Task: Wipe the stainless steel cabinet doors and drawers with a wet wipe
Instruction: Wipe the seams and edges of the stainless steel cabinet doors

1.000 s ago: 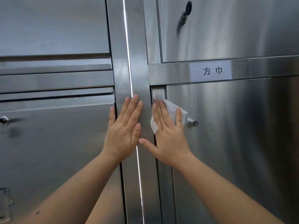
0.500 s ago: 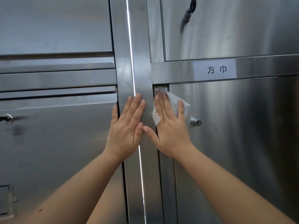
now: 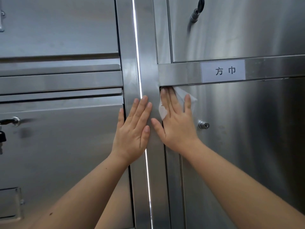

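In the head view, your left hand (image 3: 132,129) lies flat at the centre of the frame, palm on the steel, its fingers straight and close together. They reach up across the seam between the lower left door (image 3: 57,146) and the upright post (image 3: 150,63) that divides the cabinet. Your right hand (image 3: 178,126) is just beside it, thumb tip nearly meeting the left thumb. It presses the wipe (image 3: 162,112) flat against the top left corner of the lower right door (image 3: 247,146). Its fingers are straight; three lie together and the little finger stands slightly apart. The fingertips sit right under the crossbar (image 3: 178,74), where the door meets the frame. The white wipe shows at the left of the palm and between the outer fingers; the rest is hidden under the hand. A round lock (image 3: 204,124) sits on that door just right of your hand. On the crossbar, right of centre, is a white label (image 3: 223,71) with two printed characters. Above it, the upper right door (image 3: 239,27) has a key (image 3: 197,9) in its lock. At the left edge of the frame, another lock (image 3: 15,121) has a key in it.
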Action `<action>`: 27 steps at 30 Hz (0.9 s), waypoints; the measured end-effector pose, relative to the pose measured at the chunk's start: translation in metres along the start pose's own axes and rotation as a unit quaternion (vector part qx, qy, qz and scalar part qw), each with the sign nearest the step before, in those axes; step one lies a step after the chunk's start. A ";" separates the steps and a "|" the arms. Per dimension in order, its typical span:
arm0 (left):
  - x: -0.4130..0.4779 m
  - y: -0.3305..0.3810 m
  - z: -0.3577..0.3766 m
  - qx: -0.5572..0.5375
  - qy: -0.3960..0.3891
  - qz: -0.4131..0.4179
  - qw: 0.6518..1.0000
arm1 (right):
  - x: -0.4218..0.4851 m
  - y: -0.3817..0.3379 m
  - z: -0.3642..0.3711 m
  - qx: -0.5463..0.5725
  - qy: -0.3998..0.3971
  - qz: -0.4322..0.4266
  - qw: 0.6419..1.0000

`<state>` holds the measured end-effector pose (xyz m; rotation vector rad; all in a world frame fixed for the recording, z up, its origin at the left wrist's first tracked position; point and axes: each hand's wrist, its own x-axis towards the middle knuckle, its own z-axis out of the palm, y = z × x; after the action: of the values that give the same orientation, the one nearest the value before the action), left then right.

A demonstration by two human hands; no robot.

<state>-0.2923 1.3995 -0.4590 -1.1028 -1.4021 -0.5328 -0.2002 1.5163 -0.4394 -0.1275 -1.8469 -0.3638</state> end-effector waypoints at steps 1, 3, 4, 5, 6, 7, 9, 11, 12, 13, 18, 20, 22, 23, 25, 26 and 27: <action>0.000 0.000 0.000 0.000 -0.001 0.000 1.000 | -0.009 -0.002 0.002 0.009 0.008 0.002 1.000; 0.000 0.001 -0.001 0.000 -0.005 0.001 1.000 | -0.031 -0.007 0.004 0.007 0.008 -0.001 1.000; 0.000 0.001 -0.001 -0.001 -0.007 0.001 1.000 | -0.039 -0.007 0.005 -0.002 0.000 -0.007 1.000; 0.000 0.001 -0.002 -0.001 -0.008 0.001 1.000 | -0.043 -0.006 0.004 -0.014 -0.009 -0.014 1.000; 0.000 0.001 -0.001 -0.001 -0.008 0.001 1.000 | -0.042 -0.004 0.003 -0.028 -0.017 -0.023 0.999; 0.000 0.000 -0.001 0.000 -0.008 0.003 1.000 | -0.036 -0.001 0.001 -0.044 -0.022 -0.031 0.998; 0.000 -0.001 0.000 0.003 -0.004 0.004 1.000 | -0.018 0.004 -0.001 -0.057 -0.022 -0.040 0.997; -0.001 -0.001 0.001 0.006 0.001 0.004 1.000 | -0.003 0.005 -0.004 -0.039 -0.021 -0.034 0.998; -0.001 -0.001 0.002 0.006 0.004 0.004 1.000 | 0.001 0.004 -0.004 -0.031 -0.019 -0.029 0.999; -0.002 -0.001 0.002 0.005 0.006 0.004 1.000 | 0.000 0.003 -0.004 -0.024 -0.016 -0.024 0.999; -0.004 0.000 0.003 0.008 0.019 0.016 1.000 | -0.031 -0.004 0.003 -0.007 -0.011 -0.015 1.000; -0.009 0.000 0.003 0.021 0.021 0.021 0.999 | -0.049 -0.007 0.007 -0.001 -0.021 -0.019 1.000; -0.018 0.003 0.004 0.030 0.021 0.022 0.999 | -0.064 -0.010 0.010 -0.005 -0.018 -0.022 1.000; -0.023 0.006 0.004 0.031 0.020 0.021 0.999 | -0.071 -0.011 0.012 -0.009 -0.015 -0.022 1.000; -0.033 0.011 0.005 0.033 0.016 0.016 0.999 | -0.082 -0.014 0.015 -0.012 -0.015 -0.020 1.000; -0.038 0.013 0.005 0.036 0.015 0.015 0.999 | -0.086 -0.015 0.016 -0.011 -0.017 -0.020 1.000; -0.043 0.015 0.006 0.040 0.013 0.016 0.999 | -0.091 -0.016 0.017 -0.011 -0.018 -0.019 1.000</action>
<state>-0.2893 1.3982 -0.5049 -1.0491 -1.3694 -0.4625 -0.1923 1.5157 -0.5332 -0.1154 -1.8828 -0.4098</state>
